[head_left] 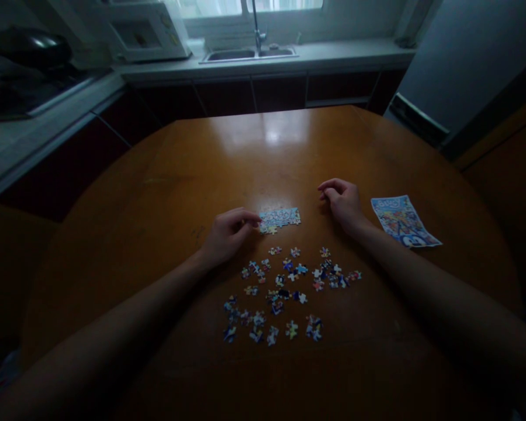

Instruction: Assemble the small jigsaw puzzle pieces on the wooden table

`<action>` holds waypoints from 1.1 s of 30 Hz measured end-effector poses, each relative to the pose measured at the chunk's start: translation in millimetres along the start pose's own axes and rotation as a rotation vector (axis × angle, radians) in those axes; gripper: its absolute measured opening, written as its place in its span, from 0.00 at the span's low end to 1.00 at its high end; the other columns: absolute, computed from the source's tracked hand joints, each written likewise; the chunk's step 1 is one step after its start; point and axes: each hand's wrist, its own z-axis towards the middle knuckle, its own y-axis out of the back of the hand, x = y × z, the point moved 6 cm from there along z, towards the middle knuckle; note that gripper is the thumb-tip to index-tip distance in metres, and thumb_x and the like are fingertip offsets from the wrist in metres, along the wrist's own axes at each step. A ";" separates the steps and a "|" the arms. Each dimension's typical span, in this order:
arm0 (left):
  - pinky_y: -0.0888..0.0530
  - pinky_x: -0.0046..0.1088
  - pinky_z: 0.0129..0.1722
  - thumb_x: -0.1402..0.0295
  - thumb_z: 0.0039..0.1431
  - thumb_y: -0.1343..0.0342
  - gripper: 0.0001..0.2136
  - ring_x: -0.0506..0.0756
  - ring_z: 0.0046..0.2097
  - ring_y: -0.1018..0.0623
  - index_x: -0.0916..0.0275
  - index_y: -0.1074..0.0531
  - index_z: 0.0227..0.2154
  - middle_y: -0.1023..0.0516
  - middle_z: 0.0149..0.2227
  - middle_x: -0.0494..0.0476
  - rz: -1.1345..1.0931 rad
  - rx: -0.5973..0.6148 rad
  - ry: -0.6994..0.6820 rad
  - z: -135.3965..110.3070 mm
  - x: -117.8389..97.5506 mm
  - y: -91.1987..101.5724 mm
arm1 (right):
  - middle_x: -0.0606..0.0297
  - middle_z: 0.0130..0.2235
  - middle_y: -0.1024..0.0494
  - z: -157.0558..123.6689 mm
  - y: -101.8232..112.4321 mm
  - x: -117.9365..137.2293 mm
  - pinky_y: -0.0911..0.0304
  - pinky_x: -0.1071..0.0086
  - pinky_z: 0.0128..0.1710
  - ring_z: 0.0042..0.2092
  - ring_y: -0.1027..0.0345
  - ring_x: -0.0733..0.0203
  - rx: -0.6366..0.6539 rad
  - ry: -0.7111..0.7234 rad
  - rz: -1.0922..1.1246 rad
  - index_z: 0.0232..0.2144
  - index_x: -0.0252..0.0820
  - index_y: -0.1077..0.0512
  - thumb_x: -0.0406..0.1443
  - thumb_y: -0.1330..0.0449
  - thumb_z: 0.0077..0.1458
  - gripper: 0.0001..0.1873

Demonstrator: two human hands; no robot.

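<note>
A partly joined jigsaw puzzle (280, 217) lies flat on the wooden table, light blue and densely patterned, with a jagged lower edge. My left hand (228, 235) rests at its left end, the index finger and thumb closed together on that edge. To the right of the puzzle, apart from it, my right hand (342, 203) hovers or rests on its side with loosely bent fingers; nothing shows between them. Several loose jigsaw pieces (291, 329) are scattered nearer to me, some in small heaps. A printed picture sheet (401, 219) lies beyond my right forearm.
The rounded table (179, 152) fills most of the view. Behind it runs a counter with a sink (232, 55) and a microwave (142, 34). A dark pan (33, 47) sits on the stove at the left; a grey fridge-like cabinet (460, 64) stands at the right.
</note>
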 end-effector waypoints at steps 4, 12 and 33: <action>0.26 0.26 0.37 0.70 0.61 0.46 0.08 0.51 0.36 0.21 0.63 0.21 0.35 0.19 0.33 0.55 -0.006 -0.004 0.015 1.6 3.7 0.3 | 0.65 0.26 0.26 1.1 -0.5 0.9 0.39 0.70 0.26 0.28 0.34 0.63 0.000 -0.004 0.004 0.28 0.40 0.25 0.30 0.46 0.49 0.09; 0.25 0.26 0.38 0.68 0.61 0.45 0.09 0.52 0.37 0.20 0.64 0.21 0.36 0.18 0.34 0.55 -0.027 -0.021 0.065 3.5 11.6 1.0 | 0.62 0.31 0.24 -12.4 6.8 37.6 0.35 0.67 0.30 0.31 0.31 0.61 0.205 0.061 -0.247 0.36 0.42 0.26 0.30 0.39 0.51 0.08; 0.26 0.26 0.35 0.67 0.60 0.46 0.09 0.52 0.35 0.20 0.63 0.21 0.35 0.17 0.33 0.56 -0.019 -0.033 0.033 3.7 6.8 -1.7 | 0.58 0.42 0.24 -156.3 26.1 47.7 0.32 0.58 0.44 0.44 0.30 0.53 0.611 0.200 -0.772 0.37 0.44 0.24 0.29 0.34 0.55 0.07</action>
